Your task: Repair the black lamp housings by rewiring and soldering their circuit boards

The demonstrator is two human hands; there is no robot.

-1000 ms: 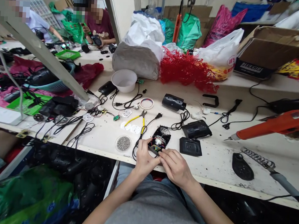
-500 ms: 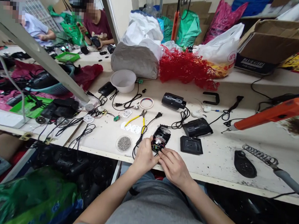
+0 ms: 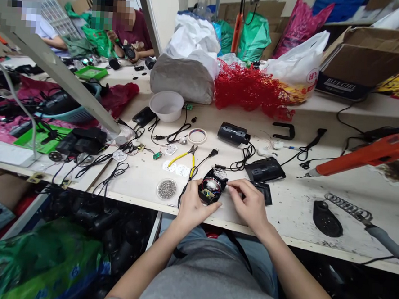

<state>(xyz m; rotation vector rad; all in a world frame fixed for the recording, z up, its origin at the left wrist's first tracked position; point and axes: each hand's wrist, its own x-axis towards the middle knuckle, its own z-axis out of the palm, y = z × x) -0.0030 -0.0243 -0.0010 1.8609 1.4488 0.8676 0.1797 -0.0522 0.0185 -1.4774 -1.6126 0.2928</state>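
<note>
At the table's front edge, my left hand [image 3: 194, 203] grips an opened black plastic housing [image 3: 222, 180] from its left side. Inside the housing a green circuit board, a whitish part and thin coloured wires show, with a clear lens at the far end. My right hand [image 3: 250, 204] is at the housing's right edge, thumb and forefinger pinched together. Whatever small thing those fingertips hold is too small to make out. A black rectangular cover [image 3: 267, 194] lies partly hidden behind my right hand. Yellow-handled pliers [image 3: 193, 154] lie just beyond my left hand, beside a round dish of screws [image 3: 166, 189].
An orange electric screwdriver [image 3: 364, 157] reaches in from the right, above a soldering iron stand [image 3: 327, 219]. Black housings [image 3: 233, 133], cords, a tape roll [image 3: 197, 136] and a white bowl [image 3: 166, 106] lie farther back. Two people sit across at the left.
My right hand has moved from the housing's near end to its right edge. The housing has turned, so its board shows more. The view has shifted slightly.
</note>
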